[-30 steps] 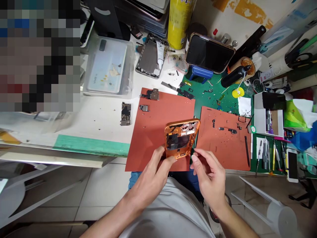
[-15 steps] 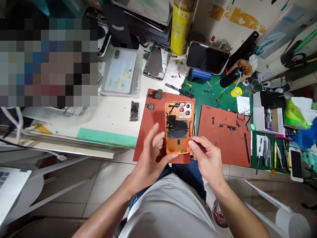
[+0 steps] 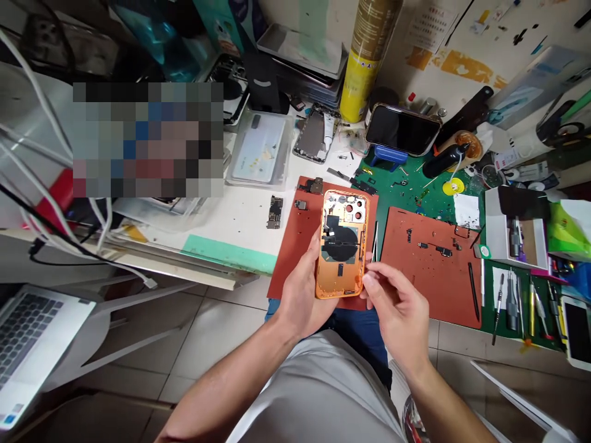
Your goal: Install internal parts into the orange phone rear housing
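Head view: the left hand (image 3: 301, 296) cups the phone shell (image 3: 333, 280), right hand (image 3: 401, 312) curls at its edge, pinch unclear, circuit board (image 3: 275, 212) already outside.

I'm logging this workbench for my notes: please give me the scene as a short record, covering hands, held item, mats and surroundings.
Left hand: left hand holds the orange phone housing from its left side and beneath
Right hand: right hand, fingertips at the housing's lower right edge; firm contact unclear
Held item: inner side showing, camera openings at the top
Left mat: reddish mat with small parts near its far edge
Right mat: second reddish mat with loose parts
White surface: circuit board
Green surface: phone propped on a blue stand
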